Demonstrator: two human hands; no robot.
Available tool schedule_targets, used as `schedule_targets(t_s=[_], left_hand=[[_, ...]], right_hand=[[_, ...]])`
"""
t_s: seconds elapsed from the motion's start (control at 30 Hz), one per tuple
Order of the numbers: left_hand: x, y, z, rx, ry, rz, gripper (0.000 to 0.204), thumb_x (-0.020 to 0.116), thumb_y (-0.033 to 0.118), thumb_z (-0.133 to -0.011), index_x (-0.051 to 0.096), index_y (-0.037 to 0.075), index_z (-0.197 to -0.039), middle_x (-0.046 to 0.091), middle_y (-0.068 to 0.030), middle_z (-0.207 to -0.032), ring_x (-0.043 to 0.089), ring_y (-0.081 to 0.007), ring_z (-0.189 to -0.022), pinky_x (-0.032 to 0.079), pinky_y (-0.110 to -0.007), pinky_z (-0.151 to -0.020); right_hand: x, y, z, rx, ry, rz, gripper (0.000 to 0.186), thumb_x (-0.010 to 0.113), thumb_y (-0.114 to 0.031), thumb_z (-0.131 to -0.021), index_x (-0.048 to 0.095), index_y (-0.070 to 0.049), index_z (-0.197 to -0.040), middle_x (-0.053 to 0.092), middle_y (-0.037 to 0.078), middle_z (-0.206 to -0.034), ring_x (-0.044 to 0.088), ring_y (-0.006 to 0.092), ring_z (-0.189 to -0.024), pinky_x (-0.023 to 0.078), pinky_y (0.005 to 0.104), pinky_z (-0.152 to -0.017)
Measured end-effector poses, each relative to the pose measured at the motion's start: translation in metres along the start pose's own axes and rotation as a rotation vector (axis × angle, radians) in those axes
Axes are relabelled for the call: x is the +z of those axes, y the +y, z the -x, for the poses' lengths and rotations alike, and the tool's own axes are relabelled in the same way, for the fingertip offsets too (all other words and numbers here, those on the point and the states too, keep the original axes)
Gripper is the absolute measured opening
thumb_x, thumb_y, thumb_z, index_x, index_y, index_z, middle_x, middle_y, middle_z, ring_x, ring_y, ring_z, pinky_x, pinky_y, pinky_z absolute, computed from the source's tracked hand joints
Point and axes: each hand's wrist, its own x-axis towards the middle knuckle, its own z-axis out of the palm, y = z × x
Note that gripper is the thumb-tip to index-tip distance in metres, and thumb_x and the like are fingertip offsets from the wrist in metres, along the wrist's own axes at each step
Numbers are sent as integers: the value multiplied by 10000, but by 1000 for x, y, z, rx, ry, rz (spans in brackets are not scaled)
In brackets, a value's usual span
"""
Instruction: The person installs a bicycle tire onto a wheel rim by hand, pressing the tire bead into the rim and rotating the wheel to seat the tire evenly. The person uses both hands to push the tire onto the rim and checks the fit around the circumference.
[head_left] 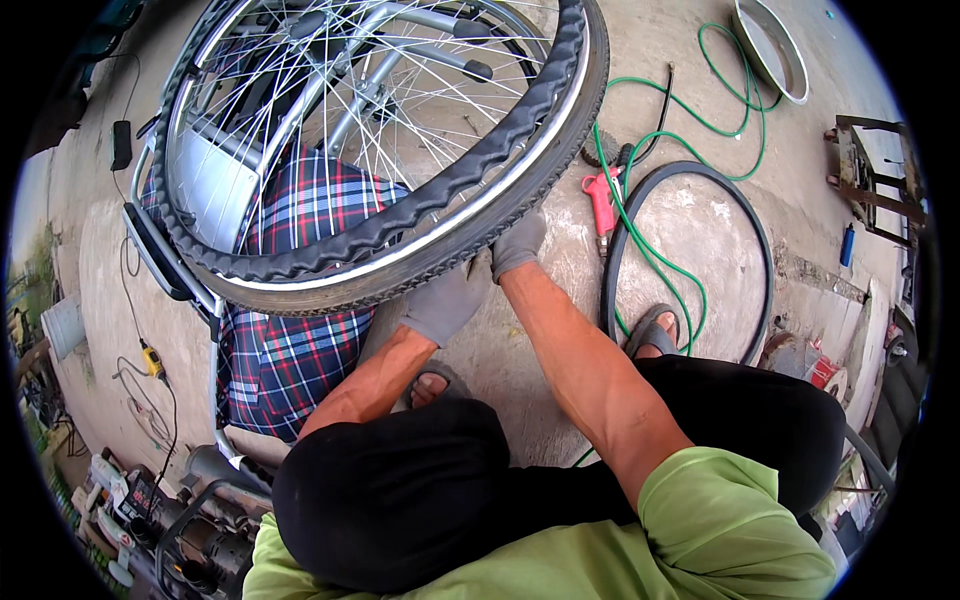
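A wheelchair lies tipped over in front of me, its large spoked wheel (430, 215) uppermost. The wheel has a wavy black handrim (380, 222) and a black knobbly tyre (330, 298). At the tyre's near right edge, my left hand (447, 303) in a grey glove grips the tyre from below. Just right of it, my right hand (520, 245), gloved too, is closed on the same tyre. The wheel hides part of the fingers of both hands. Under the wheel, the plaid fabric seat (285, 375) rests on the floor.
To the right, a loose black tyre (765, 255) lies near my foot, beside a red air gun (602, 203) with a green hose (745, 178). A metal basin (797, 75) and a rusty metal frame (875, 190) stand farther off. Tools and machinery (215, 530) crowd the lower left.
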Motion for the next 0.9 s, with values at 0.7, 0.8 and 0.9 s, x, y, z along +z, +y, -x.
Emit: schedule_targets(t_s=[0.7, 0.8, 0.9], left_hand=[[28, -56, 17, 284, 29, -368, 442, 489, 262, -960, 565, 128, -1374, 531, -191, -1388, 518, -345, -1264, 409, -506, -1043], [14, -36, 27, 193, 126, -49, 354, 596, 213, -940, 628, 81, -1267, 622, -161, -1255, 591, -269, -1121, 461, -408, -920], [-19, -21, 47, -283, 59, 490, 314, 669, 236, -898, 687, 36, -1140, 706, -145, -1027, 673, -248, -906, 511, -366, -807]], right_hand=[[-17, 2, 20, 243, -417, -524, 523, 302, -489, -1044, 441, -177, -1440, 500, 90, -1432, 511, 333, -1255, 442, 519, -1070], [-21, -16, 26, 267, -451, -589, 576, 423, -635, -980, 544, -168, -1295, 632, 67, -1175, 613, 273, -1063, 527, 454, -935], [-13, -27, 38, 368, -480, -578, 514, 461, -656, -944, 599, -197, -1130, 642, 58, -1010, 620, 281, -939, 544, 490, -831]])
